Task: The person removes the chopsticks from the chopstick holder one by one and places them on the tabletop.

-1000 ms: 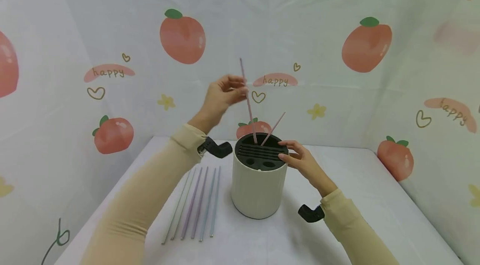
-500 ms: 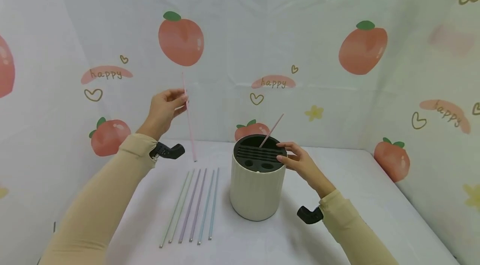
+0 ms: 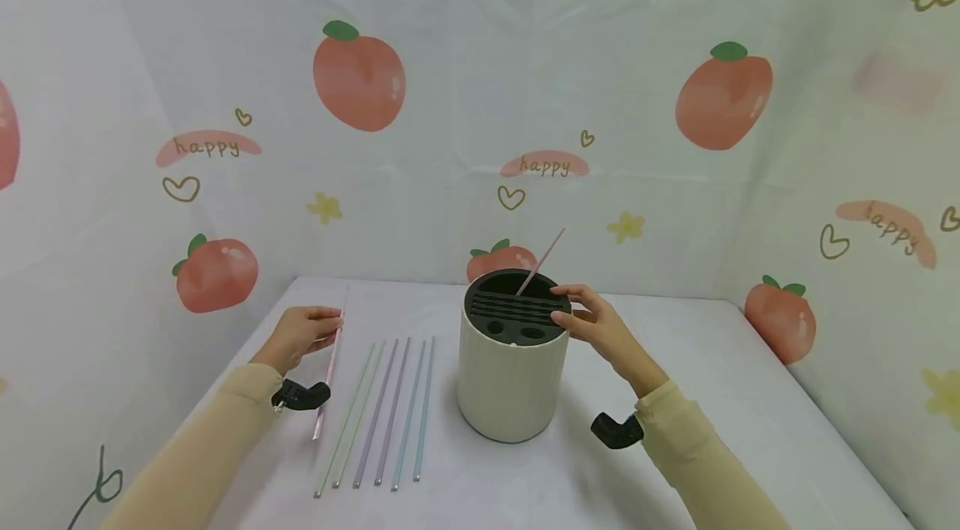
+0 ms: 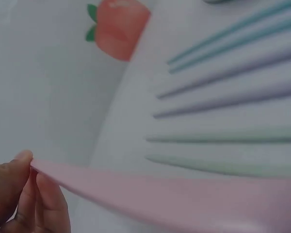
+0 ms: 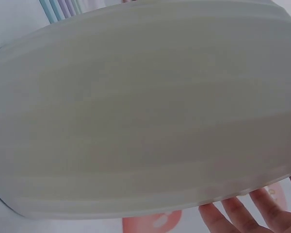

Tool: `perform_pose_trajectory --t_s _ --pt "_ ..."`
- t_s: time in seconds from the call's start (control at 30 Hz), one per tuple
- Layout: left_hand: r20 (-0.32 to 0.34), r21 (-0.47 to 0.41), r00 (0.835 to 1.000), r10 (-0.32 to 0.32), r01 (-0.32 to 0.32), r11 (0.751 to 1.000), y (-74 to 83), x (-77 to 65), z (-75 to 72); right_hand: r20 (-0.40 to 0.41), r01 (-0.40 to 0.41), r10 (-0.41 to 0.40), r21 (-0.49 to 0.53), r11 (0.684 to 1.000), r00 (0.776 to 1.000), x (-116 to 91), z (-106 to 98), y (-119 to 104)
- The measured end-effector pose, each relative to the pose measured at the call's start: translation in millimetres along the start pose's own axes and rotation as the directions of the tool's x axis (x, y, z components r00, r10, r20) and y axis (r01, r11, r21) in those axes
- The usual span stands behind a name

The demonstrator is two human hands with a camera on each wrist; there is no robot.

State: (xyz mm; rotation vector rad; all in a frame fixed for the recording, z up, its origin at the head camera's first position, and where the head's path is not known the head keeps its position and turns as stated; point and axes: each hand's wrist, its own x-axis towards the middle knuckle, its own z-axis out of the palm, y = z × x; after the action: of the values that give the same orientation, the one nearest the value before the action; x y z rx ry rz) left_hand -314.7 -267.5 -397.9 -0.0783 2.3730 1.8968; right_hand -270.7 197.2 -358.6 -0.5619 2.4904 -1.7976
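My left hand (image 3: 303,334) pinches a pink chopstick (image 3: 332,363) near its thin far end, at the left of the row on the table. The chopstick (image 4: 184,199) stretches across the bottom of the left wrist view, its tip at the thumb. With thumb and fingers at the right rim, my right hand (image 3: 596,326) holds a cream, ribbed utensil holder (image 3: 510,392) with a black slotted top. Its fingertips meet the pale wall in the right wrist view. Another pink chopstick (image 3: 542,260) leans out of the holder's rear opening.
Two green chopsticks (image 3: 360,413), two purple chopsticks (image 3: 386,413) and two blue chopsticks (image 3: 416,413) lie side by side between the left hand and the holder. The white table (image 3: 675,355) ends at a fruit-printed curtain (image 3: 465,55) behind and at the sides.
My left hand has drawn the pink chopstick away from the holder's opening, leftward and then down beside the green ones. The right hand has stayed on the holder.
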Motion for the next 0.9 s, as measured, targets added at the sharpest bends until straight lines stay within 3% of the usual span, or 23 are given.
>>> perform_pose_trajectory --t_s 0.13,0.3,0.67,0.9 --pt "-0.009 0.032 0.998 -0.058 0.058 0.998 -24.0 -5.3 1.8 0.006 0.009 -0.009 0.009 1.000 1.000 -0.2 0.4 -0.7" --pt "-0.024 0.073 0.994 -0.110 0.111 0.991 -39.3 -7.8 6.6 0.005 0.019 -0.019 0.014 1.000 1.000 -0.1 0.4 -0.9" --pt "-0.025 0.143 0.988 -0.153 0.155 0.977 -52.9 -10.4 12.8 0.010 0.006 -0.006 0.024 1.000 1.000 0.7 1.5 0.6" --pt "-0.038 0.178 0.987 -0.157 0.161 0.971 -51.7 -13.8 15.7 0.005 0.009 -0.009 0.015 1.000 1.000 1.7 0.5 1.4"
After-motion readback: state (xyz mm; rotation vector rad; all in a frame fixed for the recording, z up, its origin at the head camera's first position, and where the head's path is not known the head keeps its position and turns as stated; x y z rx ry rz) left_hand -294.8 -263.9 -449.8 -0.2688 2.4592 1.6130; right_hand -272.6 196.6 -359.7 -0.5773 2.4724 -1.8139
